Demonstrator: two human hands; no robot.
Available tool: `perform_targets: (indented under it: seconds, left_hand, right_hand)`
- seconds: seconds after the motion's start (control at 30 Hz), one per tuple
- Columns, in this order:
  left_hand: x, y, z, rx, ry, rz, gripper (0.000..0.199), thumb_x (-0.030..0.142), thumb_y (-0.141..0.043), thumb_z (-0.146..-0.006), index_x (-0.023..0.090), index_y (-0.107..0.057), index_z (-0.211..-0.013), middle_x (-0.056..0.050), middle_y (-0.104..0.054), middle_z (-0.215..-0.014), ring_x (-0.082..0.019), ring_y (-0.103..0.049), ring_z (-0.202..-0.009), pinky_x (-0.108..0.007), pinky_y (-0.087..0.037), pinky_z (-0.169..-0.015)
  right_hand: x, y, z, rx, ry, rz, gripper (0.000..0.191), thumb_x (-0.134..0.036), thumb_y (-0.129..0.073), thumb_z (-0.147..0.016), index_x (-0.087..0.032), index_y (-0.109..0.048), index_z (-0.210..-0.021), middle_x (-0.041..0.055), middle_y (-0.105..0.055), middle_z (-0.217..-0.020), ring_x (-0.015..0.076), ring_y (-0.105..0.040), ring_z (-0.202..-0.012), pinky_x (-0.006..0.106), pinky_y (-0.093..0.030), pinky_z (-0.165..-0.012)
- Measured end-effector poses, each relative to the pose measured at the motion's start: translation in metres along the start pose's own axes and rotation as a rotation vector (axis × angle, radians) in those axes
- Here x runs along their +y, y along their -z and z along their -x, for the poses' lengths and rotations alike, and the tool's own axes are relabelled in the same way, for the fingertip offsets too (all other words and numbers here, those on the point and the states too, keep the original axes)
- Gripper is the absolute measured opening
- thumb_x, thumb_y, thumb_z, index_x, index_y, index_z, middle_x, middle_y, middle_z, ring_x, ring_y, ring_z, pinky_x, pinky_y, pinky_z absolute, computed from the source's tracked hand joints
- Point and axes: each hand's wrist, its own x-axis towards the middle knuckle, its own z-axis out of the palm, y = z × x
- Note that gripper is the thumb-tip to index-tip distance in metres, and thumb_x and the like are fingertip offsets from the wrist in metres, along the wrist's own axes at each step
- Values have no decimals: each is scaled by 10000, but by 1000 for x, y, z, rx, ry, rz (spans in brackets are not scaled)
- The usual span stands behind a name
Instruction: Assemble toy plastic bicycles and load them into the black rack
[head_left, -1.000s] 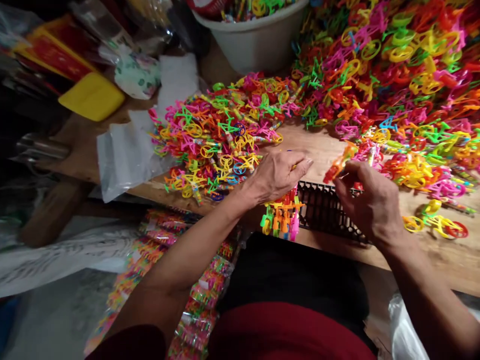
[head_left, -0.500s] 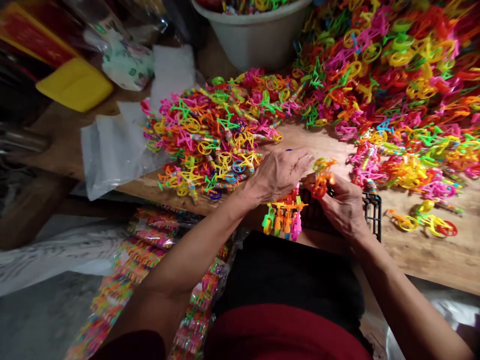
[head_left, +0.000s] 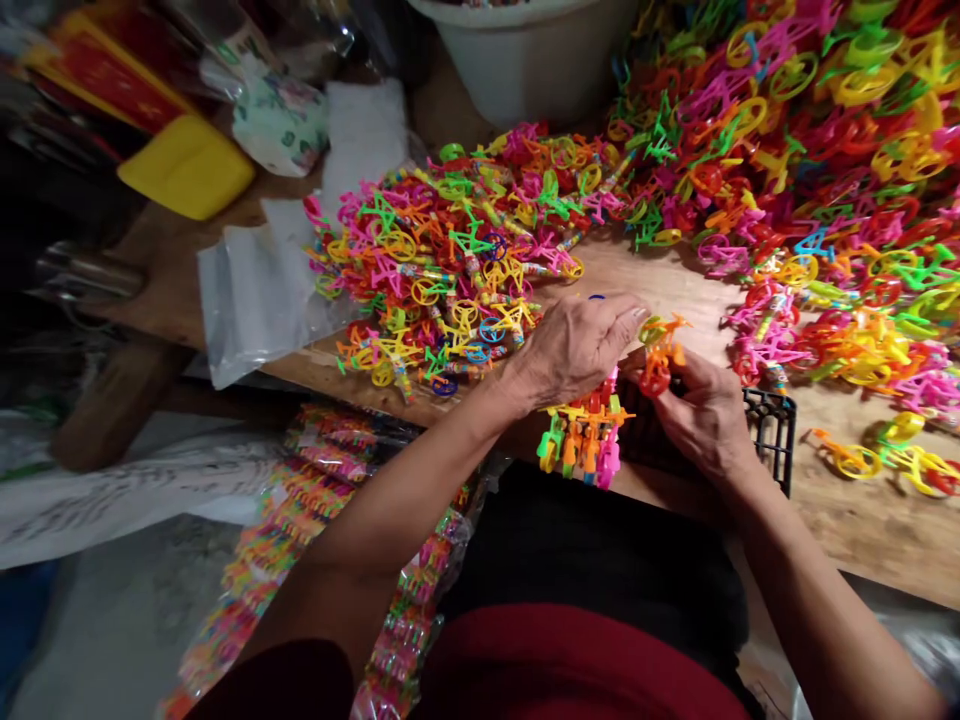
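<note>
My left hand is bent over a row of small plastic toy bicycles in green, orange and pink, at the table's front edge. Its fingers are pressed together, and what they grip underneath is hidden. My right hand pinches an orange and red toy bicycle between thumb and fingers, close to the left fingertips. Beneath both hands lies a black plastic rack, mostly covered by them.
A heap of toy bicycles lies left of centre, a larger heap at the right. Behind stands a white bucket. Clear plastic bags lie at left; packed toys are below the table edge.
The view has shifted, so the table and heaps appear slightly further right or up. Both hands keep nearly the same pose, and the right one still pinches the orange and red toy.
</note>
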Motion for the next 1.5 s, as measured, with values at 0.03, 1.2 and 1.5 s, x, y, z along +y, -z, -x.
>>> perform_targets:
  seconds: [0.03,1.2,1.5]
  left_hand:
    - [1,0,0,-12,-5,-4,396,299,-355,-1072,138,-714,-1118,-76,-773,-1015,-168,-726,-942,-279,-534,-822]
    - [6,-2,4,-76,-105,-2,277,337,-515,-979,141,-709,-994,-50,-747,-935,-155,-677,-846,-267,-491,-803]
    - [5,-2,2,-102,-99,22,256,340,-538,-940,148,-702,-979,-66,-763,-1021,-180,-712,-975,-305,-521,-926]
  right_hand:
    - [0,1,0,-11,-6,-27,133,-237,-562,-894,-215,-692,-876,12,-705,-773,165,-637,-686,279,-494,-669]
    - [-5,-18,0,-75,124,375,210,-92,-429,-845,-209,-603,-865,76,-650,-798,217,-545,-768,321,-446,-713]
    - [-10,-1,9,-181,152,354,306,-54,-401,-909,-135,-660,-1050,134,-712,-1005,256,-596,-938,371,-486,-858]
